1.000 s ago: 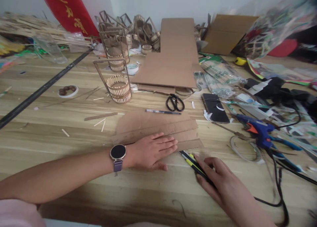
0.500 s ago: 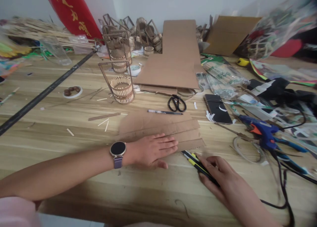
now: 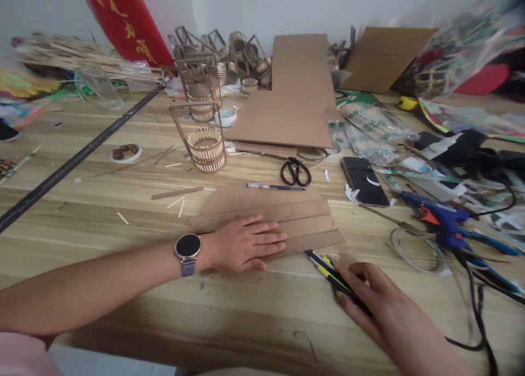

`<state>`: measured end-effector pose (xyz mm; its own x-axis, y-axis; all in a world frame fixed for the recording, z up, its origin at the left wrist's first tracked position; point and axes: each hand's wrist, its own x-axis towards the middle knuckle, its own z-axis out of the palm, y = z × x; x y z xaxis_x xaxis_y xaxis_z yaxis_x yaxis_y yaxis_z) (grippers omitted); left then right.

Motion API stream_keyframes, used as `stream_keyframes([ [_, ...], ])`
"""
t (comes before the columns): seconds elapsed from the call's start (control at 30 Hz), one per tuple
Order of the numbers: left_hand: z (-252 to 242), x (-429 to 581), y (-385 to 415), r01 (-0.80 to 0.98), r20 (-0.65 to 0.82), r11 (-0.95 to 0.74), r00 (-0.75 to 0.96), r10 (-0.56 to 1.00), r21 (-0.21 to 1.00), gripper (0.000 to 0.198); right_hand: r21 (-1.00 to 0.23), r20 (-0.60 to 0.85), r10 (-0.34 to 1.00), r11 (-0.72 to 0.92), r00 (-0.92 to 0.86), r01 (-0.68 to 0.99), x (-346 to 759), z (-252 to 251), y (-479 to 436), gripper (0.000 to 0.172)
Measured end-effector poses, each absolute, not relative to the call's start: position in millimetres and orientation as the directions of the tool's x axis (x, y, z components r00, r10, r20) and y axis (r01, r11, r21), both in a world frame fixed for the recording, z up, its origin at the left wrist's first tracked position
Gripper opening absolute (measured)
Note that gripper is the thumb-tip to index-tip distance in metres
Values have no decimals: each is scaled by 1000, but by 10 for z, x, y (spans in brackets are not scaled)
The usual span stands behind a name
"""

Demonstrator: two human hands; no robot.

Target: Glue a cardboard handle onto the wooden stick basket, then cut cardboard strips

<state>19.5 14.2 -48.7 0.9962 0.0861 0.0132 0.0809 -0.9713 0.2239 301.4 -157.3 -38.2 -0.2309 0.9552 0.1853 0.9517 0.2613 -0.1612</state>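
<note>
Flat on a piece of brown cardboard (image 3: 303,223) lies my left hand (image 3: 246,245), fingers spread and nothing held. The cardboard has strips along its near side; part of it is hidden under the hand. My right hand (image 3: 373,299) is closed round a black and yellow utility knife (image 3: 328,272), whose tip points to the cardboard's near right edge. Whether the blade touches the cardboard I cannot tell. A pen (image 3: 275,187) rests along the cardboard's far edge, with black-handled scissors (image 3: 295,171) just beyond it.
Small slatted baskets (image 3: 206,149) stand at the back left. A large cardboard sheet (image 3: 283,113) lies behind the scissors. To the right are a phone (image 3: 365,180), a blue glue gun (image 3: 441,220) with its cable, and pliers (image 3: 490,269). A long black bar (image 3: 82,145) crosses the left side.
My left hand has slid slightly left on the cardboard, uncovering more of its right part. The right hand still holds the knife in nearly the same place. The whole view has shifted a little.
</note>
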Motion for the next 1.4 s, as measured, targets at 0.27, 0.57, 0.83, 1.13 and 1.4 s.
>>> stream_keyframes([
  [0.27,-511,189,144,74,72,-969,993,93,236,53,-207,94,969,243,-228,948,3056,-388,-1579,35],
  [0.57,-506,188,148,72,71,-965,993,93,252,54,-165,104,954,296,-281,941,3040,-392,-1576,36],
  [0.83,-478,196,148,94,25,-959,994,104,266,53,-170,129,948,310,-291,935,2965,-392,-1595,38],
  [1.13,-465,197,143,94,33,-960,994,106,263,55,-155,135,931,358,-340,921,2878,-426,-1544,39],
  [1.4,-452,193,138,108,29,-965,993,119,238,53,-176,137,930,362,-342,915,2820,-433,-1539,40],
])
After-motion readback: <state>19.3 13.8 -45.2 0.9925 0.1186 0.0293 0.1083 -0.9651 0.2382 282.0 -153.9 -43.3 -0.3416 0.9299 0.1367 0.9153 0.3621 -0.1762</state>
